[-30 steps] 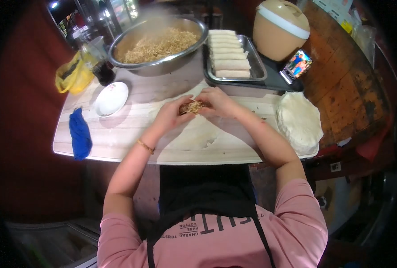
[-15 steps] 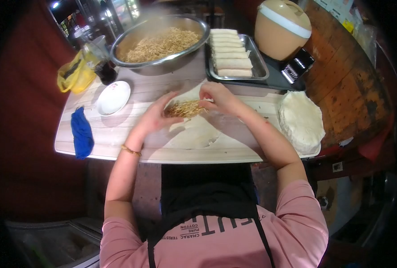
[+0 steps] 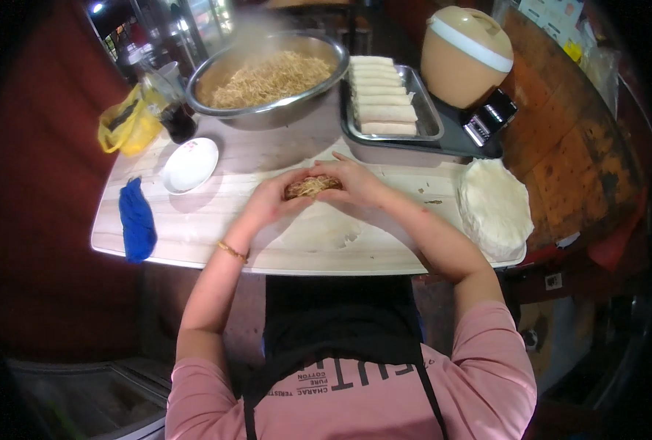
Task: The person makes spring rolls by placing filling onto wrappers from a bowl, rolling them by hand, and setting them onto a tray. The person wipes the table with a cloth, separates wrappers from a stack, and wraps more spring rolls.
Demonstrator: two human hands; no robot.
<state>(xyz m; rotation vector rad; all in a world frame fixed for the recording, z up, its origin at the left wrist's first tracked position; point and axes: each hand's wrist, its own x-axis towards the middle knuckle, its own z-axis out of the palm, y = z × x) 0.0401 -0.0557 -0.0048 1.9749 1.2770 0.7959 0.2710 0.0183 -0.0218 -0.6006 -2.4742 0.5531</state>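
Note:
A round, thin dough wrapper (image 3: 318,233) lies flat on the pale table in front of me. On its far part sits a small heap of brown shredded filling (image 3: 312,187). My left hand (image 3: 273,196) curves round the heap's left side, and my right hand (image 3: 354,183) closes round its right side. Together the fingers press the shreds into a compact oblong, with the fingertips meeting behind it. The far edge of the wrapper is hidden by my hands.
Beyond my hands stand a large steel bowl (image 3: 205,108) of shredded filling and a metal tray (image 3: 430,121) of white rolls (image 3: 386,99). A wrapper stack (image 3: 496,205) lies right. Left are a white bowl (image 3: 191,167), blue cloth (image 3: 136,220), yellow bag (image 3: 131,128) and dark bottle (image 3: 177,123).
My right hand has come lower and flattened round the filling, and my left hand has moved right. The heap is squeezed shorter and tighter between them.

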